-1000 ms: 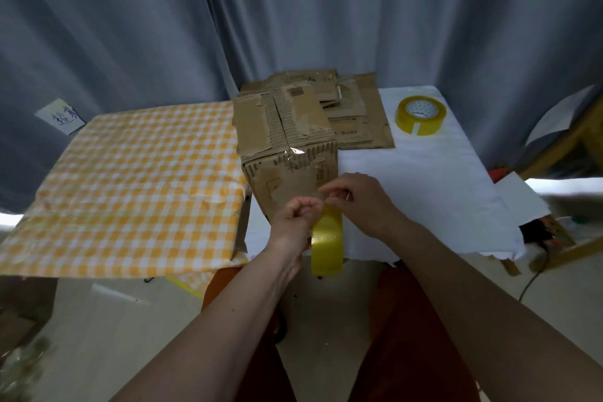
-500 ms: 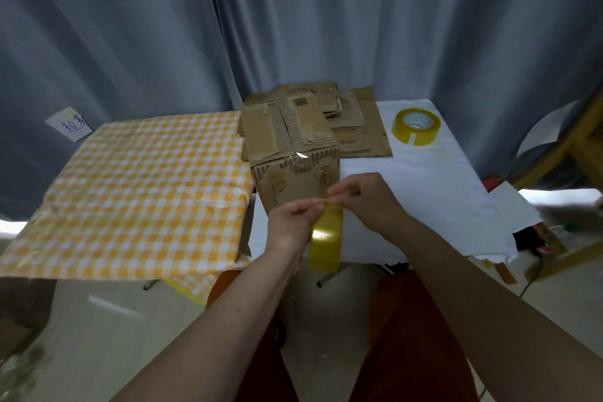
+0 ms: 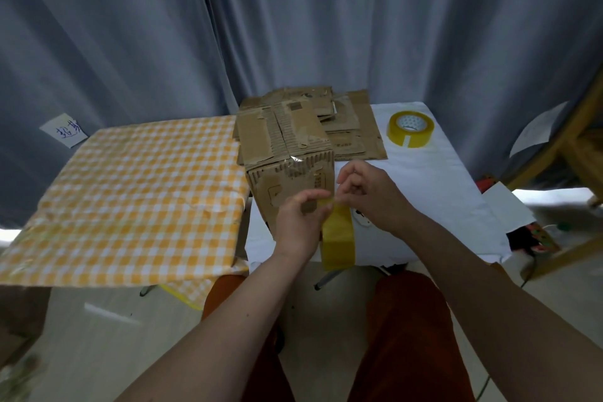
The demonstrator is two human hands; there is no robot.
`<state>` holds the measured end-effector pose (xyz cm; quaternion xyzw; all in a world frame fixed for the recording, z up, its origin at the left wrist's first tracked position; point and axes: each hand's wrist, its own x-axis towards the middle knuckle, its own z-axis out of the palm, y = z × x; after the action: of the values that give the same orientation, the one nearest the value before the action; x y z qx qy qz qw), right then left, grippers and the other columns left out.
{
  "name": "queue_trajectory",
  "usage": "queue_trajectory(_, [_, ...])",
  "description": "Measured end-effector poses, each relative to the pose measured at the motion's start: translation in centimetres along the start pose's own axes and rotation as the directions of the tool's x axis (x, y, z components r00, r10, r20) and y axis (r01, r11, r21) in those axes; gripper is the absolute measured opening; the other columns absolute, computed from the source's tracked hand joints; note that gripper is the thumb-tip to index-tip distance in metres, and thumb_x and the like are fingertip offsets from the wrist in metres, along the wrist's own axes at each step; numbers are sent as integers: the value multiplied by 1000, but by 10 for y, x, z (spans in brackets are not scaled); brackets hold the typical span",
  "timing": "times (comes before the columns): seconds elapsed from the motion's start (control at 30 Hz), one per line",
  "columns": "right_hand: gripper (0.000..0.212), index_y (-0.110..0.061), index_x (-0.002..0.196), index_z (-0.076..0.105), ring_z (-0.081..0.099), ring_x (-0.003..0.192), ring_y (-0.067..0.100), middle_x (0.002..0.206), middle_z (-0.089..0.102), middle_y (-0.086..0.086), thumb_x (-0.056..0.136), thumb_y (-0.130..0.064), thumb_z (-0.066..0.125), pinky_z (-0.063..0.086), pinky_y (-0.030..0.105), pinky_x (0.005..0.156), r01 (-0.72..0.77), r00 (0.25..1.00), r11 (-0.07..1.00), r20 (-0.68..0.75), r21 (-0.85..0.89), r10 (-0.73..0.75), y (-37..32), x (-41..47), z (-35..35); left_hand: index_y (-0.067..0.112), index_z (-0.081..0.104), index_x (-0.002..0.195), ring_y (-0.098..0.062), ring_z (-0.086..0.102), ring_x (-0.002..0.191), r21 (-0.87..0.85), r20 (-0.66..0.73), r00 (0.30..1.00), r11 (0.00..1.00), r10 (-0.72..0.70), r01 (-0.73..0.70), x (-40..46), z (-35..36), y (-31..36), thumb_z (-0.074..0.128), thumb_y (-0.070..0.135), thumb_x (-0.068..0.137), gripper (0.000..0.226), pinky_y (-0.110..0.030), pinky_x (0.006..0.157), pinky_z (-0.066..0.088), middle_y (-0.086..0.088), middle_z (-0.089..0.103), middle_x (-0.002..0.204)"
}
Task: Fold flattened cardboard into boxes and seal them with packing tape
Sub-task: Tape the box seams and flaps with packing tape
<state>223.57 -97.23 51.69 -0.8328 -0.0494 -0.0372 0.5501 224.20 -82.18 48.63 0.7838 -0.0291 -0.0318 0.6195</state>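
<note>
Both forearms reaching up from the bottom of the frame and meeting at centre, in front of the near face of the box (image 3: 287,157). Left hand (image 3: 298,222) raised with its back to the camera, thumb and fingers curled round the top of a tape roll (image 3: 337,237), which hangs on edge below the hand, over the near edge of the white table (image 3: 434,186). Right hand (image 3: 370,192) just right of it, knuckles up, fingers (image 3: 346,173) curled loosely inward near the roll's top; whether they pinch the tape end, impossible to tell. Box upright at centre frame on the white table, top flaps closed, a glossy strip of clear tape over the front upper edge; printed marks on the near face too blurred to read. Stack of flat cardboard (image 3: 355,127) lying directly behind the box, a dark label on its top sheet illegible. Second tape roll (image 3: 410,129) flat on the table, upper right of the box, well apart from both hands. Checked cloth (image 3: 130,199) at left, beside the box. White note (image 3: 63,130) with blue handwriting at far left against the grey curtain (image 3: 293,16), script unreadable.
</note>
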Motion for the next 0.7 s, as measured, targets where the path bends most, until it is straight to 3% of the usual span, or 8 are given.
queue_trajectory(0.17, [22,-10,90,52,56,68,9,72,59,-2,80,3,67,48,27,66,147,989,977,42,-155,-142,6,-4,-6,55,68,74,-25,66,96,48,41,999,999,6,-8,2,7,-1,72,25,84,32,-53,81,56,-4,68,102])
queue_trajectory(0.27, [23,-14,91,51,56,70,7,75,61,-2,81,1,67,50,28,69,139,990,967,31,-213,-136,6,-7,-8,47,69,69,-28,65,92,40,35,999,999,-34,32,4,12,-4,72,23,85,29,-54,80,55,-6,69,96])
queue_trajectory(0.33, [26,-16,92,50,58,72,9,78,63,-1,81,-2,69,51,27,69,73,994,963,-58,-258,-91,5,-9,-7,37,69,65,-31,66,91,9,20,996,997,-83,83,5,17,-2,71,19,85,27,-55,80,55,-8,69,92])
queue_trajectory(0.43, [24,-17,96,51,56,80,15,89,55,-1,82,-16,71,42,26,68,-161,941,908,-338,-386,23,3,-11,-9,22,65,68,-33,67,89,-90,-26,978,975,-207,204,6,25,5,67,11,88,23,-52,81,56,-8,69,84])
queue_trajectory(0.47, [24,-15,97,53,55,83,17,91,55,1,83,-24,71,40,26,70,-235,928,873,-366,-426,71,6,-10,-11,19,65,70,-33,67,90,-119,-34,969,964,-244,239,8,27,5,67,10,88,21,-51,82,57,-9,69,85])
queue_trajectory(0.53, [39,-12,106,59,56,91,19,100,59,4,81,-39,71,43,28,74,-386,919,813,-258,-435,299,12,-9,-15,16,65,74,-33,67,93,-188,-38,952,938,-303,291,9,32,7,66,9,89,17,-49,83,57,-13,70,92])
queue_trajectory(0.6, [54,-8,117,60,59,95,21,107,62,6,77,-41,74,49,32,80,-487,864,818,-36,-307,501,20,-8,-18,15,65,79,-32,66,96,-231,-15,947,923,-321,309,9,38,9,64,9,91,13,-42,80,59,-14,69,98])
queue_trajectory(0.7, [45,-4,113,64,62,95,23,108,66,10,78,-30,75,51,36,82,-493,863,853,25,-174,504,28,-9,-20,14,65,89,-26,65,94,-221,34,965,939,-261,261,11,48,8,58,10,94,9,-32,71,60,-11,66,103])
